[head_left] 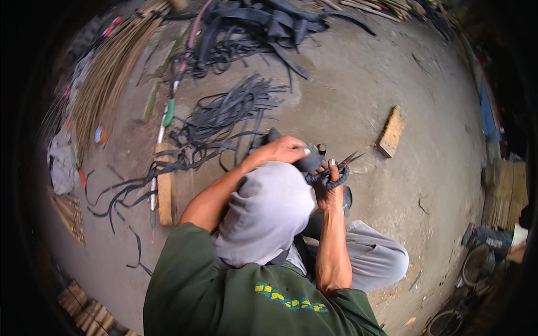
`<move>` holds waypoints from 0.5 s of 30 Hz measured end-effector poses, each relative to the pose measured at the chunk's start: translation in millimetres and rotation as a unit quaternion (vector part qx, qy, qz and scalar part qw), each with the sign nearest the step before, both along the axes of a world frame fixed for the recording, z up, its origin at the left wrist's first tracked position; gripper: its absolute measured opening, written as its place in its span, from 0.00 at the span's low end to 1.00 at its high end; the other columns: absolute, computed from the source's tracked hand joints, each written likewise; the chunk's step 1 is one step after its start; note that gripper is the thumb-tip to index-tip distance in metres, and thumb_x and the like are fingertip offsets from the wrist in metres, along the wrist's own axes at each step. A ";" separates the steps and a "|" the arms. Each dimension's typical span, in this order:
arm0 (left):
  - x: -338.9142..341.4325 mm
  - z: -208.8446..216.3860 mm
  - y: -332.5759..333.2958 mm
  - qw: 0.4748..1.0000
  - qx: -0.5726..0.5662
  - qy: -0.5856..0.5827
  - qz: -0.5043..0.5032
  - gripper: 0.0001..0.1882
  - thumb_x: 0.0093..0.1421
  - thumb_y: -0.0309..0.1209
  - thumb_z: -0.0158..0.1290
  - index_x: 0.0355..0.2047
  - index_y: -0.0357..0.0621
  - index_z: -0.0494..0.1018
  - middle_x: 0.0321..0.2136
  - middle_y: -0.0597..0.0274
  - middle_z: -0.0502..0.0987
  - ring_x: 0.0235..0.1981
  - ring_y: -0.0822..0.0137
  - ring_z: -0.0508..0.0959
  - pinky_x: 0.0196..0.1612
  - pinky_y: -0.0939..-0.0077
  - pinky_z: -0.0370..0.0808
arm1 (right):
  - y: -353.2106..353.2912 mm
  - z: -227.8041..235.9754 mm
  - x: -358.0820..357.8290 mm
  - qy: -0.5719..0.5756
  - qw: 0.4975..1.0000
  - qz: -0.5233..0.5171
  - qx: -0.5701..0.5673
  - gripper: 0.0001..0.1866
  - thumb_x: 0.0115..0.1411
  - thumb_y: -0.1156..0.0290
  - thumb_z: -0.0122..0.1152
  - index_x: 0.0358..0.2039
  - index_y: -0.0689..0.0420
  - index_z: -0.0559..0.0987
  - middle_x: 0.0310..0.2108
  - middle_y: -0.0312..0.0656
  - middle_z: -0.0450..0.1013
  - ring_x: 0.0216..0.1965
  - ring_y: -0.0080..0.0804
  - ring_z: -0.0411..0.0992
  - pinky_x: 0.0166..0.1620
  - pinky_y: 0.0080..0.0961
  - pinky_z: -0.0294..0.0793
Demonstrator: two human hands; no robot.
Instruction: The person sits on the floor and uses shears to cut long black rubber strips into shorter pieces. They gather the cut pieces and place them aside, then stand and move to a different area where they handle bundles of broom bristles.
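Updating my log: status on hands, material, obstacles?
Right hand grips scissors, blades apart. Left hand at black rubber piece. Loose black strips ahead, leftward.

Dark green shirt (196,285), pale grey headcloth (269,207)

strips (238,109): left of scissors (346,161) | block (393,130): right of scissors

Workshop — black strips (238,109), scissors (348,159), bundled sticks (112,78)
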State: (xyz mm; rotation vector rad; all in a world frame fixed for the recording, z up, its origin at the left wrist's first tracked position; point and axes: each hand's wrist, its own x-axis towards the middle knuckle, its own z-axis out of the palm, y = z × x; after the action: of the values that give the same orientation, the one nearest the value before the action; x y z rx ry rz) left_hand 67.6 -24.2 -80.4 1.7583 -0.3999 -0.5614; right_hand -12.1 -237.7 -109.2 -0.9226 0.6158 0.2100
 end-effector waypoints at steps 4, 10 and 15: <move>-8.5 -15.9 9.6 0.997 -0.011 0.035 -0.063 0.22 0.67 0.42 0.55 0.44 0.30 0.78 0.32 0.53 0.82 0.35 0.70 0.77 0.41 0.67 0.75 | 19.4 -4.9 1.7 -0.044 0.999 0.028 -0.007 0.19 0.59 0.60 0.69 0.44 0.58 0.76 0.36 0.37 0.77 0.37 0.32 0.78 0.44 0.33 0.80; -57.8 -13.5 126.5 0.962 0.209 -0.011 0.173 0.27 0.67 0.44 0.57 0.59 0.39 0.74 0.57 0.44 0.76 0.58 0.53 0.76 0.63 0.60 0.71 | -45.9 1.0 25.8 -0.150 0.984 -0.014 -0.092 0.24 0.63 0.62 0.64 0.51 0.67 0.72 0.48 0.53 0.77 0.50 0.46 0.78 0.48 0.39 0.79; -99.1 1.4 260.1 0.707 0.700 -0.003 0.096 0.52 0.57 0.51 0.64 0.74 0.49 0.51 0.77 0.53 0.45 0.78 0.52 0.38 0.70 0.22 0.32 | -70.9 3.9 18.7 -0.092 0.976 -0.021 -0.198 0.30 0.64 0.57 0.65 0.57 0.64 0.67 0.59 0.62 0.72 0.56 0.53 0.76 0.54 0.43 0.76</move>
State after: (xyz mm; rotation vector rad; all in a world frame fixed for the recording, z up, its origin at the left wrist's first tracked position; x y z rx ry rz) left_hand -31.5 235.9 -79.0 3.2084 0.3927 -0.7740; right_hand 6.6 -308.7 -105.2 -1.2965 0.5124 -0.0415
